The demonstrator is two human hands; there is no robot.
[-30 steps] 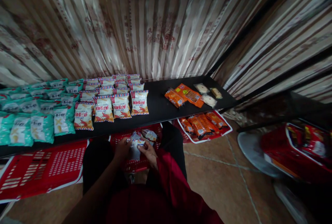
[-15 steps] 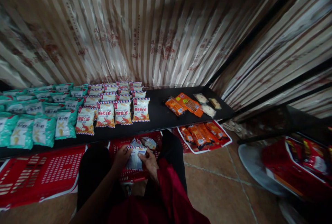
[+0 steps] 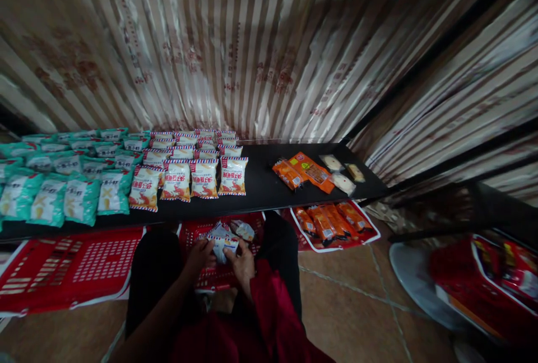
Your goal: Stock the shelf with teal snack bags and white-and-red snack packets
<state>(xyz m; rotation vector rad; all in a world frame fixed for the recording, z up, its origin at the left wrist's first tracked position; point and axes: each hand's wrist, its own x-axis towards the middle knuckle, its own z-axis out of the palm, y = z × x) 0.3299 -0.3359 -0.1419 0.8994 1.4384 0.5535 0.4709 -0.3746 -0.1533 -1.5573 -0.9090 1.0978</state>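
Note:
Between my knees, over a red basket (image 3: 255,218), I hold a small snack bag (image 3: 220,249) with a striped edge, its pale back facing me. My left hand (image 3: 202,256) grips its left side with curled fingers. On the right side, my right hand (image 3: 241,262) pinches it, thumb on top. More snack bags (image 3: 242,229) lie in the basket just beyond my hands. Rows of matching white-and-orange snack bags (image 3: 232,176) stand on the black shelf (image 3: 259,184) ahead, beside rows of teal snack bags (image 3: 114,191) on the left.
Orange packets (image 3: 313,171) and several small clear-wrapped pale items (image 3: 343,182) lie at the shelf's right. Below are a basket of orange packets (image 3: 332,223) and a red basket (image 3: 101,262) at left. Another red basket (image 3: 454,268) stands far right. A striped curtain (image 3: 252,43) hangs behind.
The bag in my hands has tilted and looks more folded, with its top edge tipped. My view has shifted slightly left, so the shelf goods appear further right.

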